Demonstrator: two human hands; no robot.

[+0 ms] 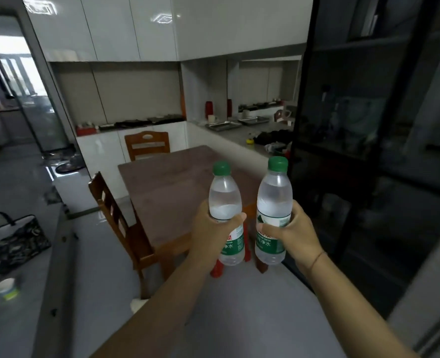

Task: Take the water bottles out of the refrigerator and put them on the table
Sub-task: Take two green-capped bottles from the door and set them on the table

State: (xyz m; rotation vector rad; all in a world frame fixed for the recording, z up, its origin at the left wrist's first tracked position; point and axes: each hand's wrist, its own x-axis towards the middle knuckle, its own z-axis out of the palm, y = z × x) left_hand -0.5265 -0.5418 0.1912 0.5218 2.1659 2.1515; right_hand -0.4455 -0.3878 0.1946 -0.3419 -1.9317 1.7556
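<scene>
Gripping one green-capped water bottle each, fingers (239,218) of the left hand (211,228) wrap the left bottle (225,202) at mid-body; right hand (295,232) likewise clamps the right bottle (274,202). Both bottles upright, carried in air, short of the brown worktop (167,187) ahead. Refrigerator not identifiable. Judged: fetching done for these two; setting down remains.

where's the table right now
In the head view the brown table sits centre frame, just beyond the two held bottles, with a wooden chair on its left side and another chair at its far end.
</scene>
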